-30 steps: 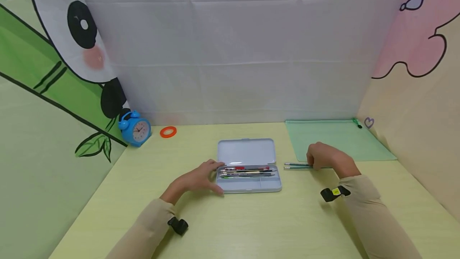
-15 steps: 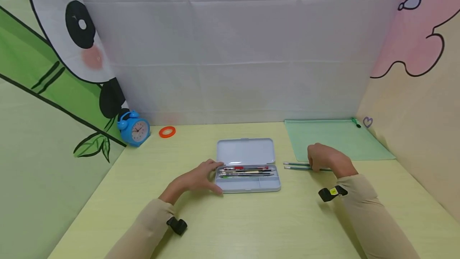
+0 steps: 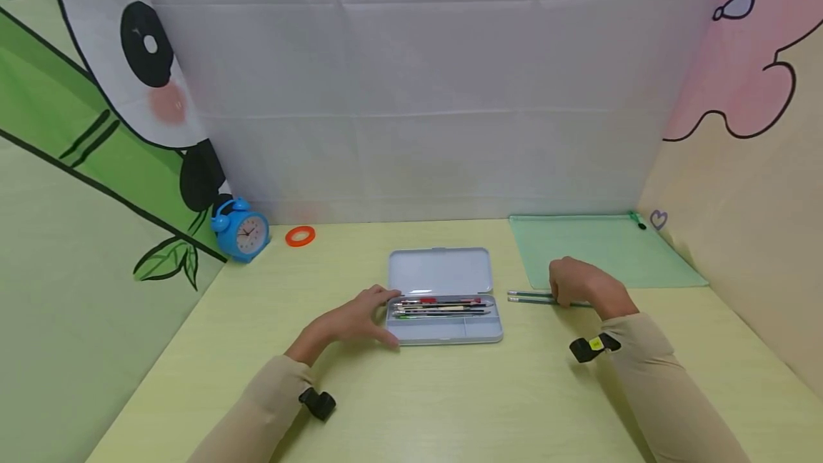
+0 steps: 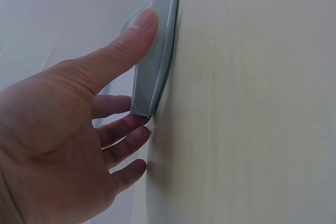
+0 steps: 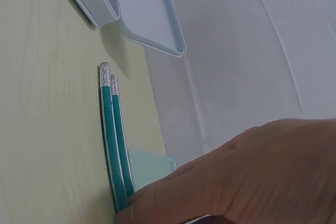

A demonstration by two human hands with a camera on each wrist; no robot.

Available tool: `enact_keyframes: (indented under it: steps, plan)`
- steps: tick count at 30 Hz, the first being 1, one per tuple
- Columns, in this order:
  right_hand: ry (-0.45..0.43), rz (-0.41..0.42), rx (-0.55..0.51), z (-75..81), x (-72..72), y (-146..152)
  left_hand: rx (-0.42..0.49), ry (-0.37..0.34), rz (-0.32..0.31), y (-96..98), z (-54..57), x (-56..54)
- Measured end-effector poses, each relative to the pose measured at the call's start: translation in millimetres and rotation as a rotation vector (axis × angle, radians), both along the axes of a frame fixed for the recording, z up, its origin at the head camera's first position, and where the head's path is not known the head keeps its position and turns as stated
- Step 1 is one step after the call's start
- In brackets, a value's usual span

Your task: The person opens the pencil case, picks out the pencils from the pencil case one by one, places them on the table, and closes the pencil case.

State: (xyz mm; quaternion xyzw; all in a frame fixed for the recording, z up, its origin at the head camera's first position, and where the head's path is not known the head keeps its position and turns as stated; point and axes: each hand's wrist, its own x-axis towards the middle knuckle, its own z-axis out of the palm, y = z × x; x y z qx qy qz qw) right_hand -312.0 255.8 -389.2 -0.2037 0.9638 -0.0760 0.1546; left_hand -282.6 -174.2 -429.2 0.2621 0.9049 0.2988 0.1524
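A pale blue-grey pencil case (image 3: 424,332) lies on the table with its lid (image 3: 440,270) flipped back. Several pens and pencils (image 3: 444,308) fill its rear compartment. My left hand (image 3: 352,319) holds the case's left end; in the left wrist view the thumb (image 4: 143,24) presses its front side and the fingers lie around the end. To the right of the case, my right hand (image 3: 581,283) grips two green pencils (image 5: 111,140) lying side by side on the tabletop. Their silver ends point toward the case, and the hand covers part of them.
Behind the right hand lies a light green zip pouch (image 3: 598,249) with a green zip pull (image 3: 639,220). A blue alarm clock (image 3: 247,233) and an orange ring (image 3: 300,236) stand at the back left. A white cloth (image 3: 411,106) hangs behind the table.
The right hand and sleeve have shifted very slightly left, and the two pencils show a little more gap between them. The left hand stays at the pencil case.
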Motion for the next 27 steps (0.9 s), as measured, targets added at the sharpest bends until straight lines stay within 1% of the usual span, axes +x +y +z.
enact_keyframes:
  steps: [8,13,20,27]
  plan:
    - [-0.001,-0.034,-0.025,1.2,-1.4,0.6,0.000,-0.009,0.014,0.5,1.0,0.9]
    - [-0.001,-0.063,-0.031,-1.3,-2.5,0.9,-0.007,-0.006,0.010,0.6,1.4,0.6]
    - [0.025,-0.038,-0.042,-6.8,-3.9,2.1,-0.006,0.003,-0.002,-0.2,0.4,0.0]
    - [0.040,-0.019,-0.047,-8.2,-3.6,1.9,-0.004,0.005,-0.013,-0.1,0.5,0.1]
